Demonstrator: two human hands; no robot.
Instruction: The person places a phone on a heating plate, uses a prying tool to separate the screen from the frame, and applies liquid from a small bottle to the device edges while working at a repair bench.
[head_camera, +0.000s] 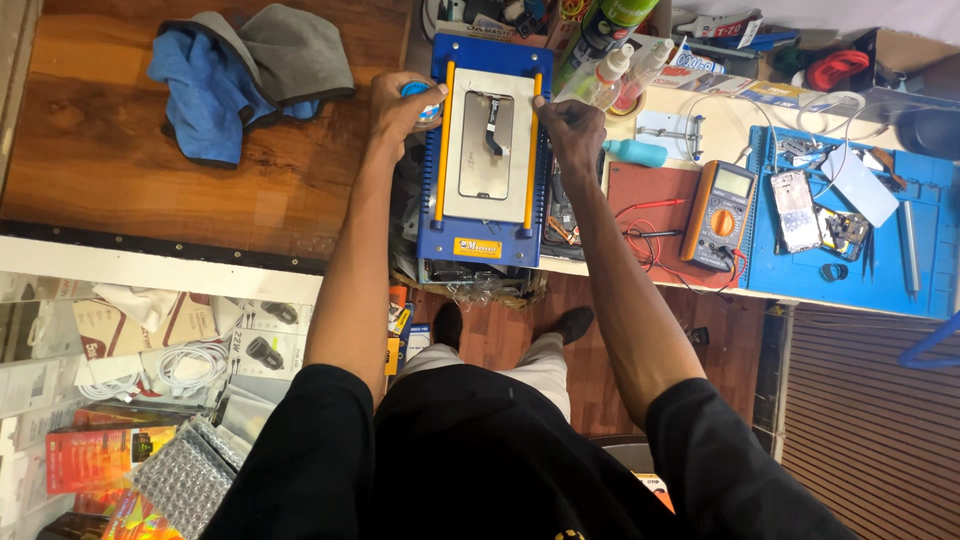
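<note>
Left hand (402, 103) clamped on a small blue spool (418, 92); right hand (568, 125) pinched together at the blue heating plate (484, 150) — probably stretching wire under the screen (487, 145).

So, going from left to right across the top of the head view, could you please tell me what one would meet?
Blue and grey cloths → left hand holding a small blue object → blue heating plate machine → right hand → orange multimeter → blue work mat.
</note>
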